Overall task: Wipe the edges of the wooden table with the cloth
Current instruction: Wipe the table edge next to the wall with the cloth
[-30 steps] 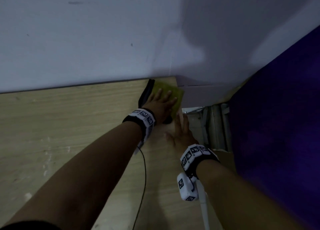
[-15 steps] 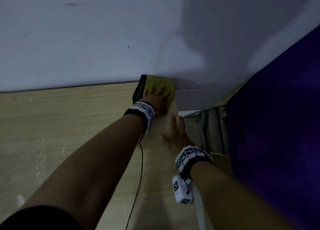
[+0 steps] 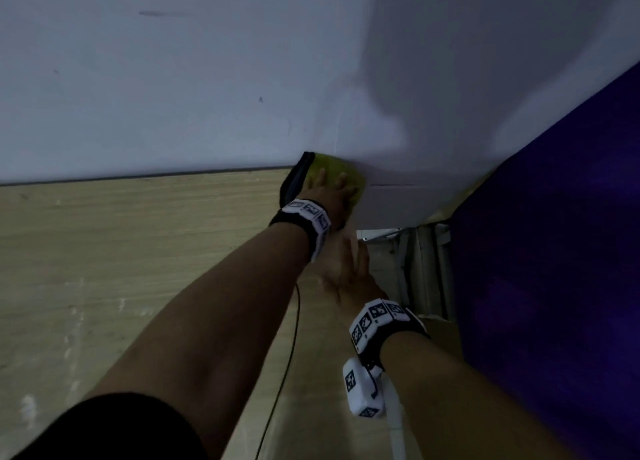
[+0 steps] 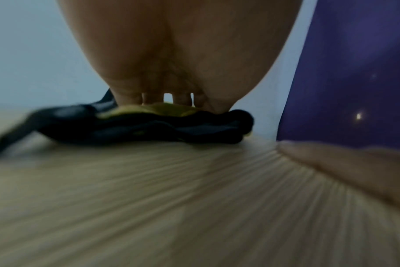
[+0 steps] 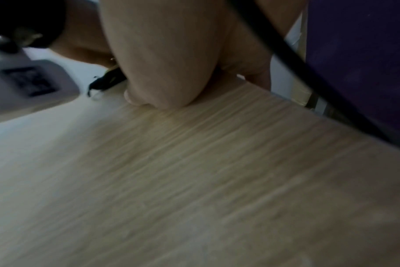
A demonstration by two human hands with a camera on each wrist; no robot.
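A yellow-green cloth with a dark underside (image 3: 332, 172) (image 4: 153, 124) lies at the far right corner of the light wooden table (image 3: 121, 251), against the white wall. My left hand (image 3: 329, 192) (image 4: 171, 97) presses flat on it with straight fingers. My right hand (image 3: 349, 269) (image 5: 171, 86) rests flat on the table's right edge just behind the left wrist, fingers straight, holding nothing.
A white wall (image 3: 207, 78) runs along the table's far edge. A purple surface (image 3: 554, 251) stands close on the right, with a gap and pale metal framing (image 3: 426, 269) between it and the table. A thin black cable (image 3: 284, 373) trails over the tabletop.
My left hand has pushed the cloth away along the right edge up to the wall corner. My right hand has slid forward along the same edge.
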